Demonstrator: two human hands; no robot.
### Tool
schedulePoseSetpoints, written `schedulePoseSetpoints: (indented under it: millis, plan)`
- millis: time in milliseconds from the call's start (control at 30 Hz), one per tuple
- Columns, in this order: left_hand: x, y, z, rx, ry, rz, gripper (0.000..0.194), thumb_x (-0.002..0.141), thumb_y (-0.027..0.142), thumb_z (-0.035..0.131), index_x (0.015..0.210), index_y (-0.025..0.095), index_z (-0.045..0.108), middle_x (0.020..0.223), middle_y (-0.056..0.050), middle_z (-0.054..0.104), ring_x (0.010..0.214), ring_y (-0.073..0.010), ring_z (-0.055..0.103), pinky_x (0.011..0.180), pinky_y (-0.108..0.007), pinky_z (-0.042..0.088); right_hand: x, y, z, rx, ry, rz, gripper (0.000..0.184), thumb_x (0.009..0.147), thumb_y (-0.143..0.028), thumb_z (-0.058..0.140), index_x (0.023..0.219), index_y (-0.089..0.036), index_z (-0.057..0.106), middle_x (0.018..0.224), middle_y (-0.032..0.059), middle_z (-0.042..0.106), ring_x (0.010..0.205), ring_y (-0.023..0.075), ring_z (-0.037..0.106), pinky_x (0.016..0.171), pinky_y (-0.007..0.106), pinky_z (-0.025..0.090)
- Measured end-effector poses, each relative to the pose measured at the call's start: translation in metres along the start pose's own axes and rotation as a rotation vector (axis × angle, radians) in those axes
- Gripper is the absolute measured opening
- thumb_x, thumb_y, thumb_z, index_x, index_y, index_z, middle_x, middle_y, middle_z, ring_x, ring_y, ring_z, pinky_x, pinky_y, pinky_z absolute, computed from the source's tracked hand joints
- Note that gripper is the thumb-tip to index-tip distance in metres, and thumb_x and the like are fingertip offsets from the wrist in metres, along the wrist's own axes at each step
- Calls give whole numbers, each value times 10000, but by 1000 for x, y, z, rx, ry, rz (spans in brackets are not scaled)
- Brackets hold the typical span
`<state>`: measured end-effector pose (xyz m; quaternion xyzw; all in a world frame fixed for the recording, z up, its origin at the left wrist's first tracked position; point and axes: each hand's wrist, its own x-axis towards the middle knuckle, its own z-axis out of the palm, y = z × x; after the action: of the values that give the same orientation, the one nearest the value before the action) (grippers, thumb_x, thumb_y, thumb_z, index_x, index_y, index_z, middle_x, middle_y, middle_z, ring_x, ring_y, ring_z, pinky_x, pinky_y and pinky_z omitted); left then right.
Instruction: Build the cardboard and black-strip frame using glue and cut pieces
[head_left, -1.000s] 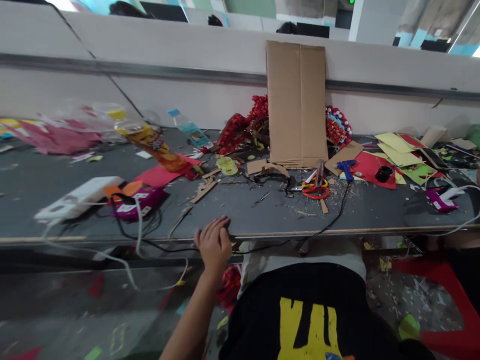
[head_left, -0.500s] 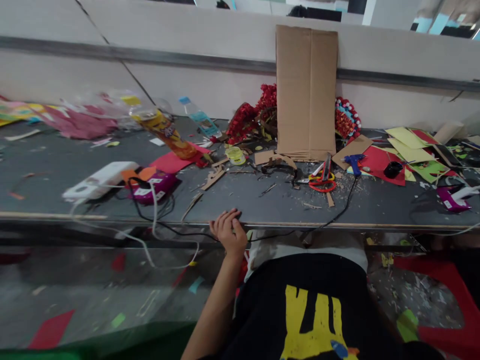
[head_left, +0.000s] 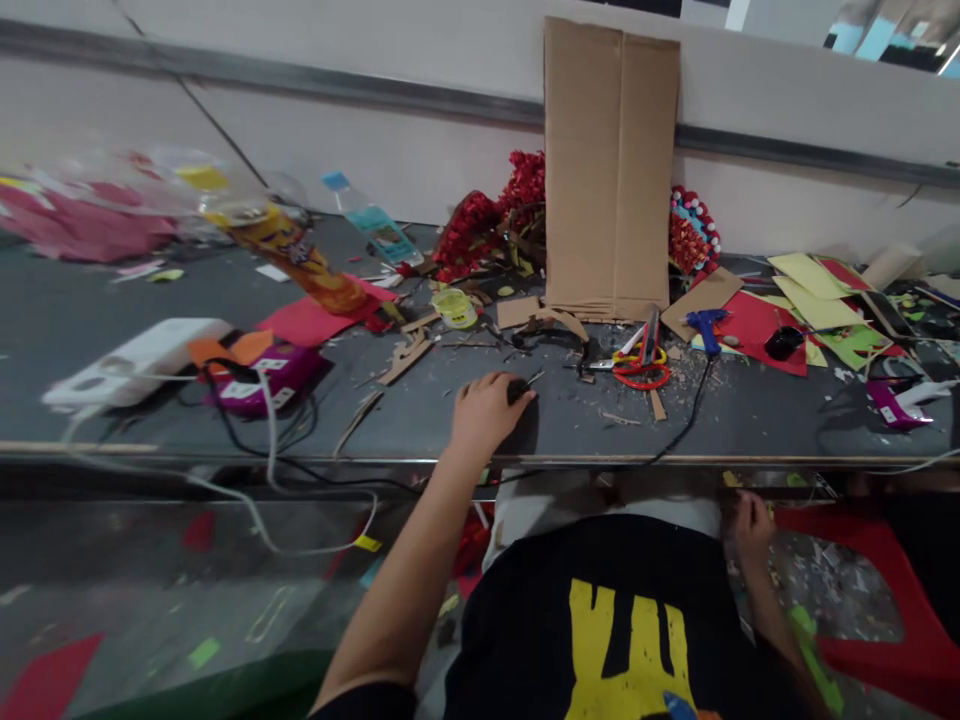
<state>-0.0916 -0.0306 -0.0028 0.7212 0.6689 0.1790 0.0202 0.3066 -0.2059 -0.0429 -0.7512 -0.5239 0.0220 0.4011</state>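
Our left hand (head_left: 486, 412) has moved from the tabletop (head_left: 450, 420) edge onto a small dark object (head_left: 517, 389).
Our grip closes loosely over it; our right hand (head_left: 750, 525) hangs below, grip unclear; the trailing black cable (head_left: 686, 420) could snag.

No legible text on anything here.

Seen from 1 head-worn camera, looking forward and down over a cluttered worktable (head_left: 112, 310) toward the partition wall (head_left: 420, 170), close range.
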Motion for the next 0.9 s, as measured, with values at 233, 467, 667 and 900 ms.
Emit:
schedulePoseSetpoints:
  millis: [233,467,667,900]
  plan:
    - [22,9,23,-130,74,150,189,839,255,450,806,184,622,893,-116,674,868,-268,613,777,-374,459,31,-72,47,5,-306,-266,306,920,-425,445,811,-208,631,757,38,646,767,153,610,755,279,460]
    - [-21,-18,18,-336,83,-147,277,850,439,469,905,210,614,853,-71,712,788,-239,666,668,-322,488,75,-140,65,-392,-676,-176,134,869,-334,536,926,-214,552,911,39,671,827,185,640,621,263,378]
    - [-36,-22,9,-309,305,-160,255,832,463,516,884,232,613,917,-92,704,862,-255,660,792,-402,511,93,-141,46,-409,-911,-156,148,809,-178,491,937,-201,560,930,40,684,820,178,655,634,263,366]
    - [-37,-9,1,-214,501,-138,90,848,306,541,891,242,588,875,-102,684,812,-251,649,761,-441,515,138,-142,43,-296,-1234,-350,130,744,-157,484,805,-205,588,813,19,697,726,165,637,601,264,306]
